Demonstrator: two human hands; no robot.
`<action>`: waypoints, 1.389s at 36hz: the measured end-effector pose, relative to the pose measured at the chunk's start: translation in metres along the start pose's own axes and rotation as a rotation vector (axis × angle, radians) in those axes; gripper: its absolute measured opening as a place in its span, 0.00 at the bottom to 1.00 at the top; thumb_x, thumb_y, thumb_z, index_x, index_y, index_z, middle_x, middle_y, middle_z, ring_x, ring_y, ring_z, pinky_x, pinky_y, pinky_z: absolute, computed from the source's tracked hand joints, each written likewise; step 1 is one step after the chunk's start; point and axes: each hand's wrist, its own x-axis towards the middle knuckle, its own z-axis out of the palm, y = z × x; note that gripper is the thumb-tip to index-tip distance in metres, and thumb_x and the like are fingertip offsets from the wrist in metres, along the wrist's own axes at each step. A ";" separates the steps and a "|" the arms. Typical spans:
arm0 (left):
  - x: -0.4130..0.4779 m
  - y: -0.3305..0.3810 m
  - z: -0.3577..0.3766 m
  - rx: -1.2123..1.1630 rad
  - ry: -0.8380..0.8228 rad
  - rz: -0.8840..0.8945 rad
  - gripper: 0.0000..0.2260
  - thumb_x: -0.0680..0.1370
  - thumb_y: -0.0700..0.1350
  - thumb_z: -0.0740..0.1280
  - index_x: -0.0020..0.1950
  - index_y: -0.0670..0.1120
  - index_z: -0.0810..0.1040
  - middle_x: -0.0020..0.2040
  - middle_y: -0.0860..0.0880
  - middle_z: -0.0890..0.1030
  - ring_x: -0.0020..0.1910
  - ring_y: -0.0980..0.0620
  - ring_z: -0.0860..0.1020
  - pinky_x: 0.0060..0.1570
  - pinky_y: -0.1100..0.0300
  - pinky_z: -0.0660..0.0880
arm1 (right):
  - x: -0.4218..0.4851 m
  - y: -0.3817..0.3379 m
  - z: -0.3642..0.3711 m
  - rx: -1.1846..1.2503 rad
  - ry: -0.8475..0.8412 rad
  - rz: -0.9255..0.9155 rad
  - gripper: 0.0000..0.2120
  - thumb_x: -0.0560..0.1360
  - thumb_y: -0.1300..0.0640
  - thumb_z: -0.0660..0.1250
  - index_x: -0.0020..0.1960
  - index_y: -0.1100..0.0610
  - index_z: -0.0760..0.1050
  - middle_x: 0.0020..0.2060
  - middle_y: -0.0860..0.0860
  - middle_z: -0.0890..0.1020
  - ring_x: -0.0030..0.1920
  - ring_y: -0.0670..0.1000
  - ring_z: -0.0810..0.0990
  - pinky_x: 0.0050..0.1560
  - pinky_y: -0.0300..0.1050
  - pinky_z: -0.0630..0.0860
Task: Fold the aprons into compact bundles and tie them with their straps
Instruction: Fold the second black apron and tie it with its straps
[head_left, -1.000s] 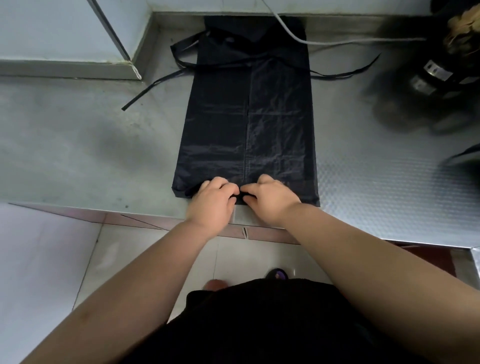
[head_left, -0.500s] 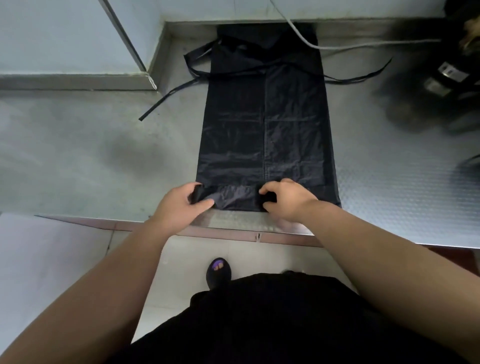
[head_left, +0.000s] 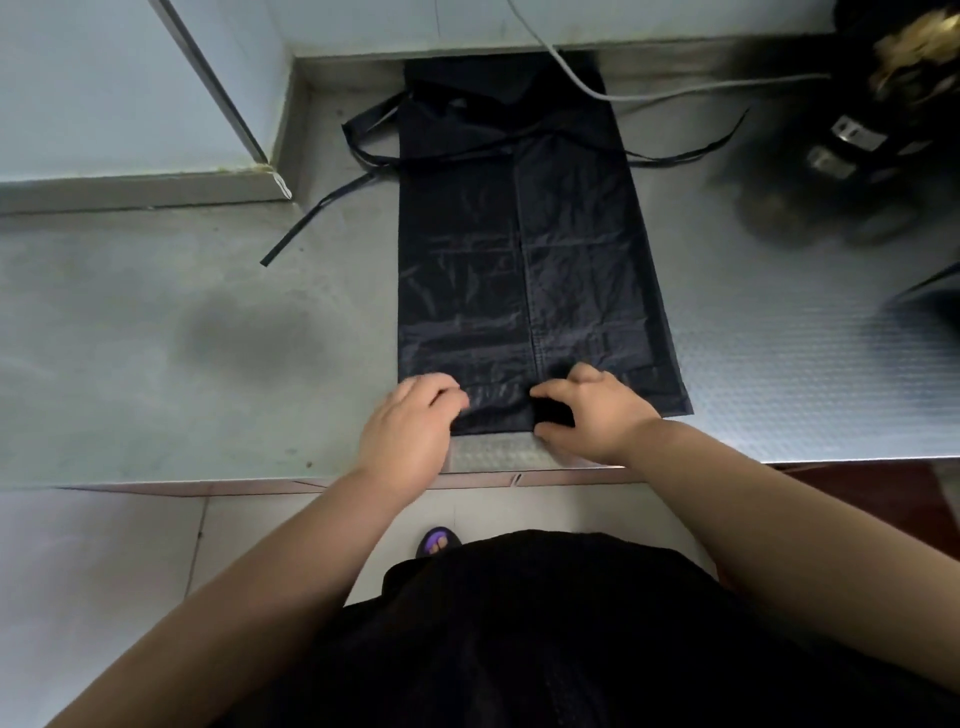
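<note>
A black apron (head_left: 524, 270) lies folded into a long narrow strip on the steel counter (head_left: 156, 332), running away from me. Its thin straps (head_left: 317, 213) trail off to the left and right at the far end. The near hem is turned over into a small roll (head_left: 498, 410). My left hand (head_left: 408, 431) lies on the roll's left end with its fingers curled over it. My right hand (head_left: 592, 410) grips the roll near its middle, thumb under and fingers over the fabric.
A grey cable (head_left: 623, 88) crosses the apron's far end. Dark blurred items (head_left: 852, 156) sit at the back right. A pale wall corner (head_left: 234, 130) juts in at the back left. The counter's front edge (head_left: 260, 483) is just below my hands.
My hands started together at the hem's middle, spread apart along it, and the near edge has been turned over into a roll. The view has shifted slightly.
</note>
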 end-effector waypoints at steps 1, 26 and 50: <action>0.001 0.001 0.001 -0.016 -0.089 0.081 0.15 0.71 0.36 0.71 0.57 0.44 0.80 0.60 0.45 0.77 0.59 0.40 0.75 0.54 0.48 0.75 | -0.001 0.000 0.000 -0.075 0.005 -0.017 0.26 0.75 0.42 0.62 0.72 0.42 0.62 0.63 0.52 0.68 0.65 0.56 0.65 0.68 0.49 0.61; 0.029 0.016 -0.019 0.127 -0.297 0.019 0.20 0.78 0.42 0.57 0.70 0.52 0.66 0.67 0.53 0.71 0.63 0.50 0.71 0.60 0.58 0.66 | -0.007 0.025 -0.021 -0.432 0.147 -0.176 0.16 0.82 0.50 0.49 0.57 0.58 0.70 0.51 0.56 0.80 0.51 0.58 0.78 0.48 0.47 0.67; 0.056 -0.026 -0.006 -0.229 -0.072 -0.760 0.10 0.77 0.52 0.64 0.44 0.46 0.72 0.43 0.46 0.79 0.48 0.41 0.76 0.42 0.55 0.71 | 0.021 0.070 -0.048 0.246 0.270 0.453 0.21 0.76 0.53 0.65 0.64 0.59 0.63 0.53 0.59 0.77 0.49 0.59 0.76 0.44 0.48 0.72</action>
